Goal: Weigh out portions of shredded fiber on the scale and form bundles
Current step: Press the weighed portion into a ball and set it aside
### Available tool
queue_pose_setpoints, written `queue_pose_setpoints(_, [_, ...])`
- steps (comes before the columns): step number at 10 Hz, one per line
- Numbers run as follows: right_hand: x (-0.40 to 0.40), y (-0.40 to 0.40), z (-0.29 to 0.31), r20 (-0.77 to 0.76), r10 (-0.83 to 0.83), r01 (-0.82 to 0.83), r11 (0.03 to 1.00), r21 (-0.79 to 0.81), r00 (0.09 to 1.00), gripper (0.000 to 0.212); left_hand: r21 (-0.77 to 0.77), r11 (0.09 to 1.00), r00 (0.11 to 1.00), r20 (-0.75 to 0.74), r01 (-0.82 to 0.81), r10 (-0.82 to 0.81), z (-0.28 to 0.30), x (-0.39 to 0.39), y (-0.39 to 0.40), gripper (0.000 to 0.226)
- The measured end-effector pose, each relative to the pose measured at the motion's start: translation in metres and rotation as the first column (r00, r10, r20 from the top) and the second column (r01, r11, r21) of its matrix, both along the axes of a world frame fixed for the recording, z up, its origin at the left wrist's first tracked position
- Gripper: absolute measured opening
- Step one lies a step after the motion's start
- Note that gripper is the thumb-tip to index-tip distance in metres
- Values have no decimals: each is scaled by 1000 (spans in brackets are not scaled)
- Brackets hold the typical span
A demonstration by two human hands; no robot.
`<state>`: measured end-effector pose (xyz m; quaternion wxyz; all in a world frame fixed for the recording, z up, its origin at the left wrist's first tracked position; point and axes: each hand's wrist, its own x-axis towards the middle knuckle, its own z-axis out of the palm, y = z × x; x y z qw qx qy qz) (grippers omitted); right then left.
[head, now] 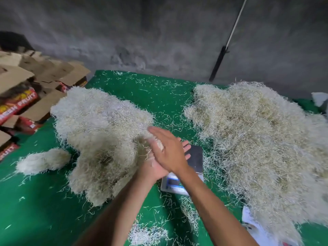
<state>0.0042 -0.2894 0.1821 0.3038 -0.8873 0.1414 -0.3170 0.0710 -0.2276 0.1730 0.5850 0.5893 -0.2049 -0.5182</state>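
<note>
Two bare hands pressed together palm to palm, right hand (pixel 170 150) over left hand (pixel 156 166), small tuft of pale shredded fiber (pixel 158 145) sandwiched between straight fingers. Just above small grey digital scale (pixel 184 171), between two big pale fiber heaps on green cloth (pixel 35 201).

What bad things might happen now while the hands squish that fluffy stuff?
1. The small wad of fiber is only pressed between the flat right hand and left hand, so strands may slip out onto the green mat.
2. The hands hang right above the scale, so bits dropping on it might spoil the next weighing.
3. The left fiber pile is touching close, so extra strands might cling on.
</note>
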Motion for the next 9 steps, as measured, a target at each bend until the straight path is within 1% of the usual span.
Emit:
queue_pose_setpoints(1, [8,-18,8,53,-93,91,995,44,994,31,-93,971,955,-226,-218,193,10,17,-9,52])
queue_pose_setpoints(2, [19,-8,15,163,-13,20,999,-41,987,37,-128,972,958,183,-199,220,2,21,-11,33])
queue_pose_setpoints(3, [21,-26,25,59,-90,92,995,-25,994,41,-157,988,981,191,5,25,10,16,-25,40])
queue_pose_setpoints(4, [9,-48,19,68,-199,204,976,-81,978,36,-43,972,966,-133,-230,223,25,44,-42,38])
queue_pose_setpoints(5, [24,-20,-1,209,-103,146,969,-199,972,29,-178,851,854,-283,-494,437,22,32,-39,30])
queue_pose_setpoints(6, [47,-11,-9,265,-89,124,985,-119,960,21,-290,845,869,-360,-450,339,17,37,-18,53])
queue_pose_setpoints(7, [69,-10,-10,121,-161,160,987,19,979,33,-255,957,980,-176,-139,96,7,59,8,48])
queue_pose_setpoints(8, [114,17,-14,11,-137,134,983,129,991,54,-152,947,921,234,-282,312,-9,73,38,18])
queue_pose_setpoints(9, [158,51,-31,-103,-42,68,963,259,994,62,-58,921,531,802,-384,272,-30,91,82,24])
